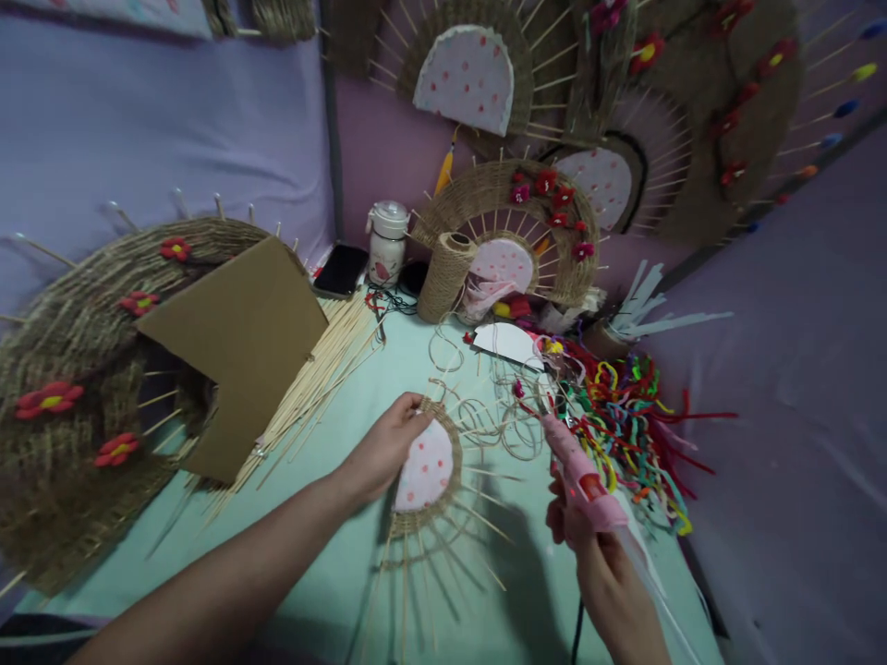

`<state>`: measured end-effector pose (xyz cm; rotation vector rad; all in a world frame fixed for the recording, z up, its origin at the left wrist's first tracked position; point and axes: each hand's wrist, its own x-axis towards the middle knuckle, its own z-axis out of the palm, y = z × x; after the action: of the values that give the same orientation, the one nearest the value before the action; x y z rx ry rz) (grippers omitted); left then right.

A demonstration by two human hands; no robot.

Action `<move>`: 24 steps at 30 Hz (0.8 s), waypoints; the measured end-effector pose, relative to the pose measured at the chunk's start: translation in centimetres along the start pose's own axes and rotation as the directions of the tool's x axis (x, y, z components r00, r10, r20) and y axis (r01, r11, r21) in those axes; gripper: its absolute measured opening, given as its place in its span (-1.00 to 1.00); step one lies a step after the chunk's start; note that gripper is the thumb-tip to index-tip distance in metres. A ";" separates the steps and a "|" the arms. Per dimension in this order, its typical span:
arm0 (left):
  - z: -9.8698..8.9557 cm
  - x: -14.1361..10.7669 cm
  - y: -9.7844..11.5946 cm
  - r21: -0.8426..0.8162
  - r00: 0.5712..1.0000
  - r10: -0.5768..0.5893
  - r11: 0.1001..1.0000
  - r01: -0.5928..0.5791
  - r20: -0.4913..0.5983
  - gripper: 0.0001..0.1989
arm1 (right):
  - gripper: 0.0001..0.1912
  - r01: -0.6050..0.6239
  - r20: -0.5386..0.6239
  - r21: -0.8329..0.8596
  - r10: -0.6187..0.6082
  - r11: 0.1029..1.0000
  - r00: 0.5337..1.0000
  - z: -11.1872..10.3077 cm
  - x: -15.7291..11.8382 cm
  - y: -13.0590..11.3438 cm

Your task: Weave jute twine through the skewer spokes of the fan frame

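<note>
My left hand [386, 446] is closed on the top end of a small woven fan [455, 453], with the thumb and fingers pinching it. My right hand [597, 554] is wrapped around a pink glue gun [586, 476], and its tip points up and away from me, toward some loops of string.

At the far left is a big woven fan [42, 332] with red flowers that have yellow middles. A brown piece of cardboard [242, 342] leans over part of it. Next to the cardboard, a bunch of thin sticks [325, 369] lies on the green table [325, 577]. A black phone [341, 270] is just past the top of the sticks, and a white jar [388, 242] with a lid stands beside it.

The small fan is in the middle, over the table, between my two hands. It has white cloth with pink dots, and its thin sticks poke out to the right and down. I cannot tell if it touches the table. Behind it stands a fat roll of brown string [447, 277], in front of a fan with red and pink flowers [575, 222].

More to the right are a white half circle [509, 344], the loops of string [516, 441], and a messy pile of fuzzy colored stems [641, 416]. White strips [641, 300] stick up behind the pile.
</note>
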<state>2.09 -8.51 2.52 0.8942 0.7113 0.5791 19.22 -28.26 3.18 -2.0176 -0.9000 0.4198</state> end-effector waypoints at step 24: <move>-0.8 -0.1 2.2 -0.181 0.986 -0.082 0.978 0.108 0.147 -0.86 | -0.50 0.145 0.012 -0.666 -0.184 0.732 0.983 -2.4 -3.5 7.8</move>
<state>1.06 -7.07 4.11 0.7125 0.5603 0.4851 21.63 -35.07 -2.02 -2.5410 -1.3163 -0.0928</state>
